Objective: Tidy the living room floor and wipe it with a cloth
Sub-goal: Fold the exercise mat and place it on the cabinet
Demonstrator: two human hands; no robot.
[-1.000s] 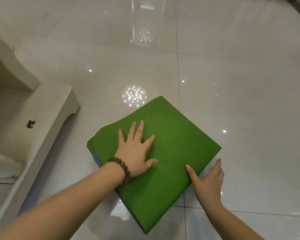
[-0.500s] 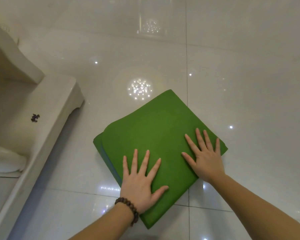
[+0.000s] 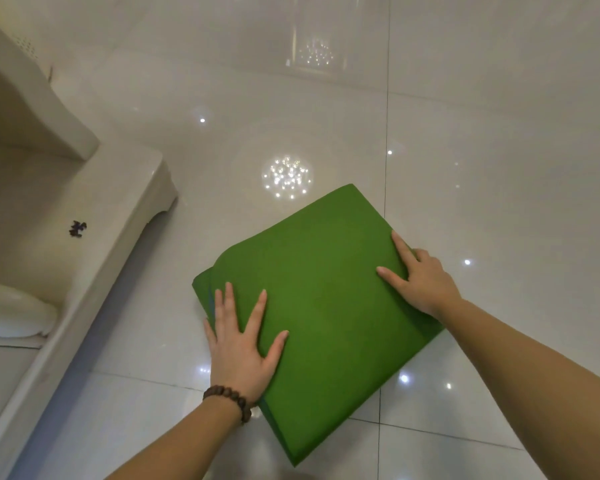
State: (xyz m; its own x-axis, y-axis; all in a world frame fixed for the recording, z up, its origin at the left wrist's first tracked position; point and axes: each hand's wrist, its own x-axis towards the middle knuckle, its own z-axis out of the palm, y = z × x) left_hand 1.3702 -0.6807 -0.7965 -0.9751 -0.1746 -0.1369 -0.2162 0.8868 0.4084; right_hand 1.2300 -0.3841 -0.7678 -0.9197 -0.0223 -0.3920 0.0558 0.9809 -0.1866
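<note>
One folded green felt-like mat on glossy white floor tiles. Two bare hands: left, right. One brown wooden bead bracelet. One cream low table. One small dark scrap.

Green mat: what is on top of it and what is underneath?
Both hands rest on the green mat: left hand flat at its left edge, right hand at its right edge. Under it, glossy floor tile; anything beneath is covered.
</note>
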